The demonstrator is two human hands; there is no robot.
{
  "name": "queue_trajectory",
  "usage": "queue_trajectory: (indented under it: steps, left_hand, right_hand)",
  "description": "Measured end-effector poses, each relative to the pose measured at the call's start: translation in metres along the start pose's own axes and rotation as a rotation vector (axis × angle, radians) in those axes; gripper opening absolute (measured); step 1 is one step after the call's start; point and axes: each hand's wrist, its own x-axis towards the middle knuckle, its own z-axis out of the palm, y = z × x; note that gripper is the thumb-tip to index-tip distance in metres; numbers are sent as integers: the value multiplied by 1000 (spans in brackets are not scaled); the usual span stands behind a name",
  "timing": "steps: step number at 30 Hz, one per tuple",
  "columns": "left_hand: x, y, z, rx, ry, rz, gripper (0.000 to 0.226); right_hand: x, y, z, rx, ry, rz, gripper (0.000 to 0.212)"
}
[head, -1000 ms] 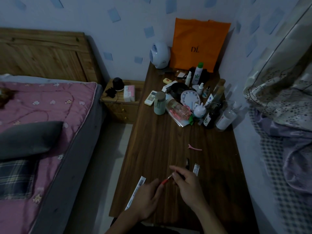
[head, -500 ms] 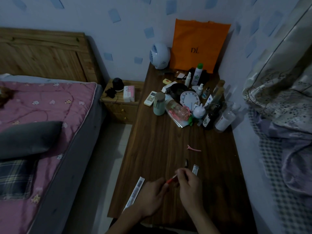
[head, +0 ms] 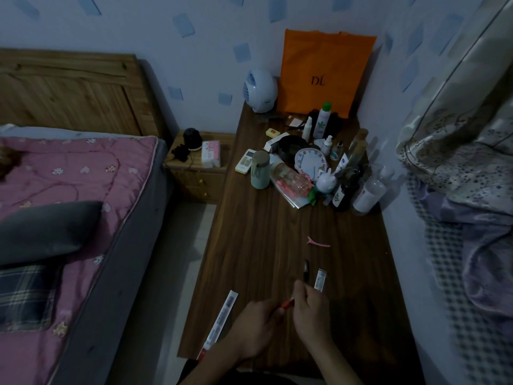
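Left hand [head: 255, 326] and right hand [head: 311, 309] are pinching the slim red pen [head: 287, 303], seemingly mid-job (black cap-like piece [head: 306, 269] lying apart nearby).

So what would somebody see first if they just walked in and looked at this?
Probably the bright orange bag, standing against the wall at the far end of the wooden table. Then the left hand and right hand at the near edge, both holding a thin red stick, and the pink quilt on the bed to the left.
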Motion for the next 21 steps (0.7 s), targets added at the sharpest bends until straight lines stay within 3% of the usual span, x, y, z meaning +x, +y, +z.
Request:
queue_trajectory:
  steps: [4, 8, 13, 17, 21]
  left_hand:
    - [1, -6, 4, -23, 9, -12, 28]
    - [1, -13, 5, -34, 16, -50, 31]
    - [5, -13, 11, -86, 38, -89, 31]
    - [7, -23, 13, -165, -63, -175, 29]
    - [-1, -47, 21, -138, -118, -213, 28]
  right_hand:
    - [0, 3, 2, -123, 6, -44, 46]
    - [2, 8, 3, -243, -98, -116, 42]
    - [7, 10, 0, 77, -224, 172, 41]
    - [5, 22, 3, 119, -196, 256, 30]
    - [1, 36, 0, 150, -189, 275, 34]
